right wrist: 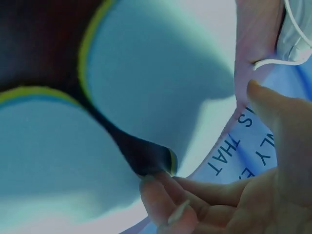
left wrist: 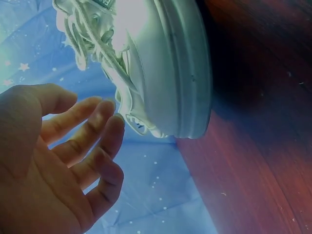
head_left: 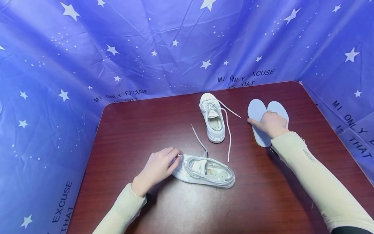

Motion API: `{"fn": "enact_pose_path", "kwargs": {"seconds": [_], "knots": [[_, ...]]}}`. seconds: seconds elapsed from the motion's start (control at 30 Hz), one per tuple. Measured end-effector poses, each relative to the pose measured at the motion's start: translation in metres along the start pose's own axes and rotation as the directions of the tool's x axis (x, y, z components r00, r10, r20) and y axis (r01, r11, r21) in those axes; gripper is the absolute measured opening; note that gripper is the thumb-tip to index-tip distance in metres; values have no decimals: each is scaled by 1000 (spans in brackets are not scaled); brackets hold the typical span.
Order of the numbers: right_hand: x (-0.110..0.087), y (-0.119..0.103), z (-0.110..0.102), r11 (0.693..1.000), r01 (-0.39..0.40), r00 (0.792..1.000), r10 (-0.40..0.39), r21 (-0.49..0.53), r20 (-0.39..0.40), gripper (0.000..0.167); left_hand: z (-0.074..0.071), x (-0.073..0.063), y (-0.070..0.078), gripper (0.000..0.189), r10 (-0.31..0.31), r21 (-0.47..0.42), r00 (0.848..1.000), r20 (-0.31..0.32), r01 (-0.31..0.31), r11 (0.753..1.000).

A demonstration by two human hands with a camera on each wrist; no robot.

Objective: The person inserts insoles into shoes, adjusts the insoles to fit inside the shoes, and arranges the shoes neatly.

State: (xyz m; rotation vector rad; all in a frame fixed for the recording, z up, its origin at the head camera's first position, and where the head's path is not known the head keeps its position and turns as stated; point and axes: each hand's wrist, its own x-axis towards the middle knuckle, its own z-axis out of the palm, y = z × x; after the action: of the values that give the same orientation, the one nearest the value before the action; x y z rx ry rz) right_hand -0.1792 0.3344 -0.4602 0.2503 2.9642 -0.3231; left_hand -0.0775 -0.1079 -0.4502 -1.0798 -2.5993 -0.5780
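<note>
A white lace-up sneaker (head_left: 187, 175) lies at the near middle of the table, toe to the left and opening to the right. My left hand (head_left: 159, 165) is at its toe with fingers loosely bent; in the left wrist view the fingertips (left wrist: 117, 119) are close by the laces, gripping nothing. On the right, two pale insoles (head_left: 257, 109) lie side by side. Over them is my right hand (head_left: 273, 123), its thumb spread out to the left. The right wrist view shows its fingertips (right wrist: 155, 192) at the insoles' edges, by the dark gap between them, with the thumb apart.
Farther back stands the matching white sneaker (head_left: 215, 134), toe toward the rear, its loose laces (head_left: 229, 136) trailing right and forward across the dark red table (head_left: 137, 130). A blue star-printed curtain (head_left: 163, 42) surrounds the table's back and sides.
</note>
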Motion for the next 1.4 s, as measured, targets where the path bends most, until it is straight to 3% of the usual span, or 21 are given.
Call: {"fn": "enact_pose_path", "kwargs": {"seconds": [0.23, 0.47, 0.77, 1.0, 1.23, 1.4], "knots": [[12, -6, 3, 999, -44, 998, 45, -21, 49, 99, 2, -4, 0, 10, -15, 1, 1000, 10, 15, 1000], [15, -10, -4, 999, -48, 993, 48, -3, 109, 89, 1, 0, -3, 14, -31, 31, 998, 46, 30, 999], [8, -3, -7, 999, -46, 986, 44, 10, 162, 90, -20, 7, -15, 24, -185, 58, 983, 15, 184, 981], [12, -10, 0, 1000, -14, 987, 17, -20, 162, 98, -15, 0, -14, 22, -167, 106, 981, 98, 156, 982], [16, -10, -1, 1000, 17, 985, -15, -7, 175, 92, -14, 3, -19, 25, -178, 107, 980, 84, 168, 980], [17, -5, 0, 999, 25, 986, -29, 22, 166, 89, -15, 4, -24, 22, -175, 134, 979, 107, 160, 978]]}}
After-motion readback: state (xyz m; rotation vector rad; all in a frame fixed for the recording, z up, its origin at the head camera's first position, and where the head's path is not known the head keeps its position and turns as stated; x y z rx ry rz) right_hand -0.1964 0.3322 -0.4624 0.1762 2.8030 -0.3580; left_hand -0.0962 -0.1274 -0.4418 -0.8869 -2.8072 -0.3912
